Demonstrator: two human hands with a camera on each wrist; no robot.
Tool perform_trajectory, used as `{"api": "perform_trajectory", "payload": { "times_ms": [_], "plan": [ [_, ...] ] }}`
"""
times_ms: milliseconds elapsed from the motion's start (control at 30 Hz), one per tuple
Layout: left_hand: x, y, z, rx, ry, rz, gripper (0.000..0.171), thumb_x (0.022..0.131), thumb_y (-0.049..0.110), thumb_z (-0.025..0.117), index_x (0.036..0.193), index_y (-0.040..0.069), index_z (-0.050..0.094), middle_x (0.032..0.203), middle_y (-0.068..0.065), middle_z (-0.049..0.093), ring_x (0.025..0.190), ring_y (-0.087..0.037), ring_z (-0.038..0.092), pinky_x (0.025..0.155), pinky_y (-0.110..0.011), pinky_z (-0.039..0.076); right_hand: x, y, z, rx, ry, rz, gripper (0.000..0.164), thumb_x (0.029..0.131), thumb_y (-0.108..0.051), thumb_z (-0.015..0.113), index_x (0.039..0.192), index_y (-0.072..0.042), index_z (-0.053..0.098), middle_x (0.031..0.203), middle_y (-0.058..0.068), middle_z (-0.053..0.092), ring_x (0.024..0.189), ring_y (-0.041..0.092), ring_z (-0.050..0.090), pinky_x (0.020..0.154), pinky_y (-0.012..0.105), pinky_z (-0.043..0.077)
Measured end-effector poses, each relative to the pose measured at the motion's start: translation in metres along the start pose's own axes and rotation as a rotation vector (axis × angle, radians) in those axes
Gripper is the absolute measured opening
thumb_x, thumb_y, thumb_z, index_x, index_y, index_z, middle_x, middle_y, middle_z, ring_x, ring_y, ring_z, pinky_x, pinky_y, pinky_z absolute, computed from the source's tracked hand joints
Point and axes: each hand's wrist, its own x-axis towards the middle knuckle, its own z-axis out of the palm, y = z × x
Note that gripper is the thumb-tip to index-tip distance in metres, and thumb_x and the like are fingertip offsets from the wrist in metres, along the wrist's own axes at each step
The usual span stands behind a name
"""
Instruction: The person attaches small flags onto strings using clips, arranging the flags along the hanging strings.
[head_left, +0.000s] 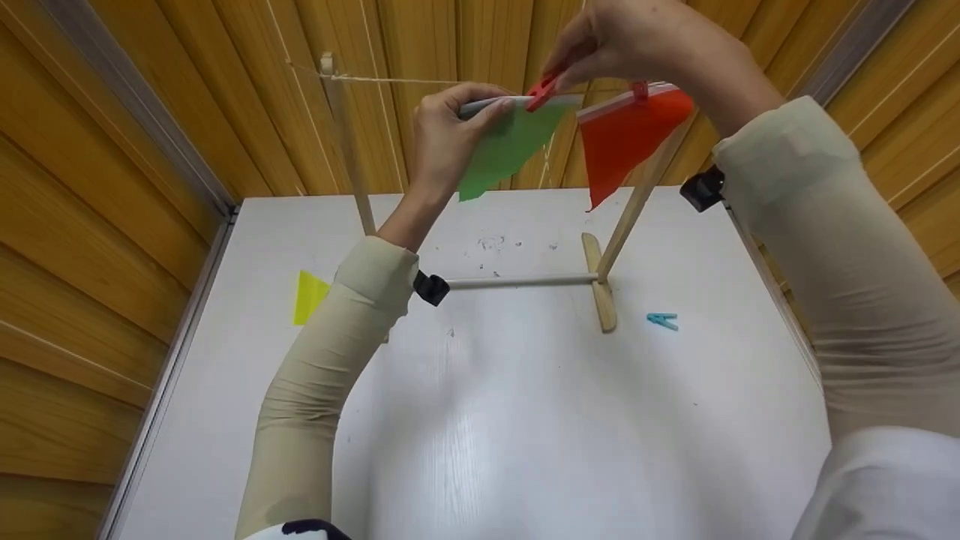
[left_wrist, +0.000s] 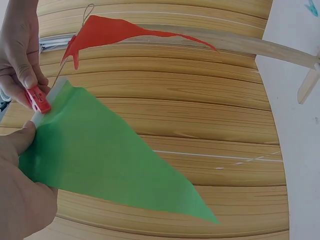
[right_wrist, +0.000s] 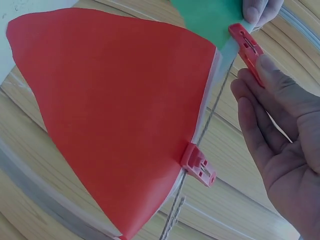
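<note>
My left hand (head_left: 448, 135) pinches the white top edge of a green triangular flag (head_left: 517, 142) between thumb and fingers. With thumb and fingers my right hand (head_left: 611, 41) grips a red clothespin (head_left: 541, 93), whose tip sits over the flag's white edge, right at the string (head_left: 405, 79). To the right hangs a red flag (right_wrist: 115, 95), held on the string by a second red clothespin (right_wrist: 199, 165). The green flag's point hangs free in the left wrist view.
The string runs between wooden posts (head_left: 349, 150) joined by a pale rod (head_left: 517, 283). On the white table (head_left: 487, 420) lie a yellow flag (head_left: 309, 296), partly behind the left sleeve, and a blue clothespin (head_left: 663, 321). Wood-panel walls (head_left: 75, 262) stand around.
</note>
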Motion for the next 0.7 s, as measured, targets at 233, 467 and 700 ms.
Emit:
{"api": "perform_trajectory", "payload": {
  "times_ms": [233,467,700],
  "plan": [
    [0.0,-0.005,0.0,-0.015,0.005,0.038,0.017,0.092,0.015,0.077,0.103,0.003,0.079,0.101,-0.006,0.076,0.095,-0.016,0.069,0.089,-0.029,0.054,-0.004,0.001,0.008,0.041,0.047,-0.029,0.035,0.101,-0.013,0.063,0.135,-0.007,0.066,0.124,0.018,0.068,0.11,0.035,0.067,0.099,0.05,0.053],
    [-0.001,-0.009,-0.001,-0.041,0.023,-0.012,0.018,0.092,0.016,0.076,0.106,0.005,0.079,0.103,-0.006,0.076,0.1,-0.018,0.068,0.092,-0.031,0.053,-0.006,0.006,0.025,0.084,0.19,-0.027,0.036,0.1,-0.024,0.065,0.133,-0.009,0.067,0.124,0.012,0.07,0.111,0.029,0.069,0.1,0.04,0.054],
    [0.0,-0.012,0.001,-0.13,0.035,-0.061,0.02,0.094,0.015,0.075,0.109,0.003,0.078,0.106,-0.009,0.076,0.1,-0.023,0.068,0.091,-0.034,0.054,-0.009,0.012,0.037,0.176,0.299,0.04,0.037,0.099,-0.032,0.065,0.13,-0.013,0.07,0.124,0.003,0.072,0.109,0.02,0.069,0.098,0.026,0.053]
  ]
}}
